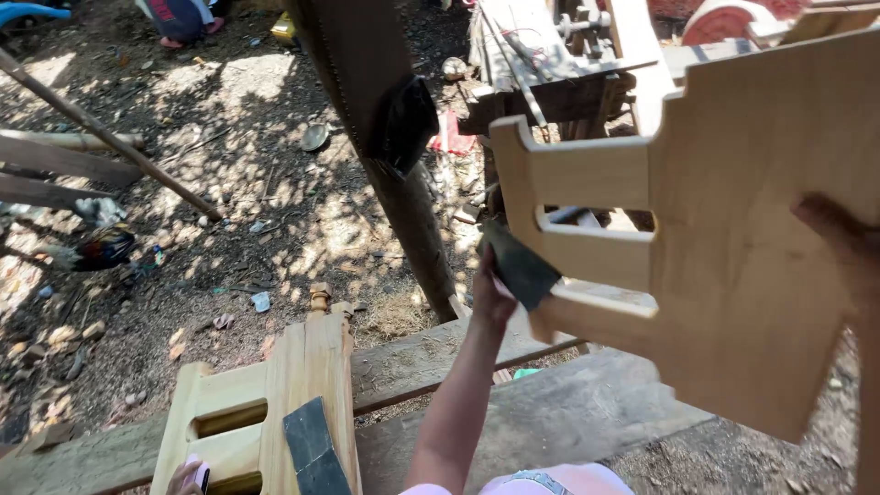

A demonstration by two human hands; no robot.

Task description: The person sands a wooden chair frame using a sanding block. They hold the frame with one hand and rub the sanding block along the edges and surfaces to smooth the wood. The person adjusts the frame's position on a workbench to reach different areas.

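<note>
My right hand (848, 247) grips a pale wooden panel (752, 238) by its right side and holds it up in the air. The panel has cut slots and prongs along its left edge. My left hand (493, 295) presses a dark piece of sandpaper (519, 266) against the lower prong, at the mouth of a slot. Part of the sandpaper shows through the slot above.
A second slotted wooden piece (266, 412) lies on grey planks (550, 417) at the bottom left, with another dark sandpaper sheet (312, 449) on it. A leaning post (385, 137), a cluttered workbench (550, 55), a rooster (101, 247) and loose poles (101, 133) stand on the dirt ground.
</note>
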